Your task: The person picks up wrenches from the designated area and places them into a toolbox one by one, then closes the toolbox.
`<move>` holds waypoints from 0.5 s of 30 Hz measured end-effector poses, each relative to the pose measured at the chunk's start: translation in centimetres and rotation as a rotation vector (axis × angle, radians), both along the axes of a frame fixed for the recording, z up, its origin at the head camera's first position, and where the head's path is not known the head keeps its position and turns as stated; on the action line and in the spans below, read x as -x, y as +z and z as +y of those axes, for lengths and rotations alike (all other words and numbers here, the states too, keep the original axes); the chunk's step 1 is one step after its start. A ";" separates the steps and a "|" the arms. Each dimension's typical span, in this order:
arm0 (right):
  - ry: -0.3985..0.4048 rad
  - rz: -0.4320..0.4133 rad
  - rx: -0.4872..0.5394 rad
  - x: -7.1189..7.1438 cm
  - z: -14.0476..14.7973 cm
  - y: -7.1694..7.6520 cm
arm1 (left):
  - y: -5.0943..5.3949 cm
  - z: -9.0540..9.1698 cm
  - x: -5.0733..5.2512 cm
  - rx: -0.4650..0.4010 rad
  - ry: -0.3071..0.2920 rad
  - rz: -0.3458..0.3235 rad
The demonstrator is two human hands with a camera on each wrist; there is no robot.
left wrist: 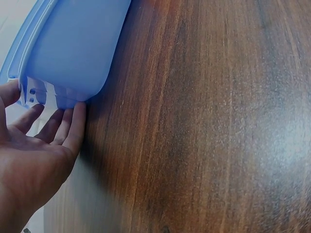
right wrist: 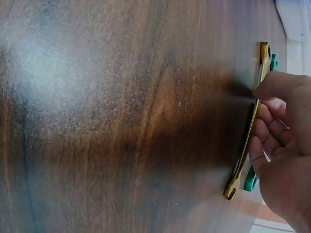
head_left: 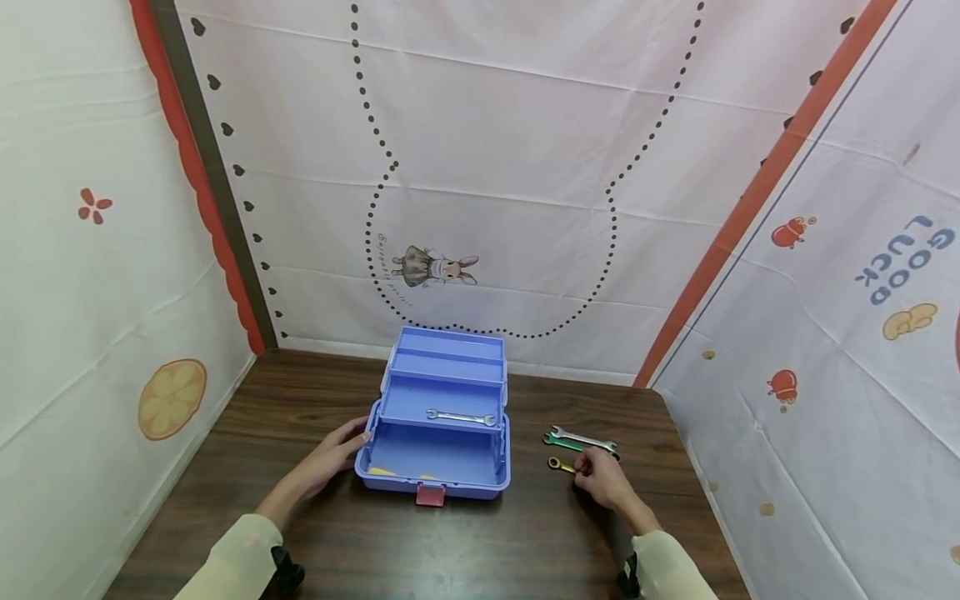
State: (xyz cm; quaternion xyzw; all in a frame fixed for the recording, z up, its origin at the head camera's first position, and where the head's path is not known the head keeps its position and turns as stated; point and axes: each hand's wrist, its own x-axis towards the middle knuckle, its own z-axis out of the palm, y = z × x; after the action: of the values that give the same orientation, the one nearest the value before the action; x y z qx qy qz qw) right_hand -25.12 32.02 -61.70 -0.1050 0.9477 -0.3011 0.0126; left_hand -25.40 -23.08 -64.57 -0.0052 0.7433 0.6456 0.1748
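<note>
A blue toolbox (head_left: 442,454) stands with its lid and tray raised, and a silver wrench (head_left: 461,417) lies in the tray. My left hand (head_left: 326,458) touches the box's left side; in the left wrist view the fingers of that hand (left wrist: 39,155) rest against the end wall (left wrist: 58,92). My right hand (head_left: 603,479) pinches a gold wrench (head_left: 561,465) between thumb and fingers. The right wrist view shows the gold wrench (right wrist: 250,124) running past the fingertips, ring end up. Just behind it lie a green wrench (head_left: 564,442) and another silver wrench (head_left: 585,437).
Yellow pieces (head_left: 381,472) lie at the front of the box's lower compartment. A red latch (head_left: 431,496) hangs at its front. The brown wooden table (head_left: 450,550) is bordered by printed white cloth (head_left: 510,242) at the back and sides.
</note>
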 end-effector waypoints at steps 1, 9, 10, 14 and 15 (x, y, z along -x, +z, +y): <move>-0.004 -0.009 -0.001 0.0 0.0 0.0 | 0.0 0.0 0.0 0.000 0.000 0.000; -0.012 -0.019 0.005 -0.1 0.1 0.0 | 0.0 0.0 0.0 -0.017 -0.003 -0.002; -0.010 -0.013 0.008 -0.1 0.1 0.0 | 0.0 0.0 0.0 -0.020 -0.003 -0.002; -0.016 -0.008 0.019 -0.3 0.0 -0.2 | 0.0 -0.1 0.0 -0.026 0.000 -0.003; -0.022 -0.008 0.022 -0.3 -0.1 -0.3 | 0.0 -0.1 0.0 -0.026 0.000 -0.003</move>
State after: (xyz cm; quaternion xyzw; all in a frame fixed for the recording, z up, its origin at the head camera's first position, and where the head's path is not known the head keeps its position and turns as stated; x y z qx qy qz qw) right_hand -24.87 31.96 -62.01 -0.0934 0.9454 -0.3119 0.0121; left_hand -25.45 -23.15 -64.59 -0.0040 0.7347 0.6551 0.1761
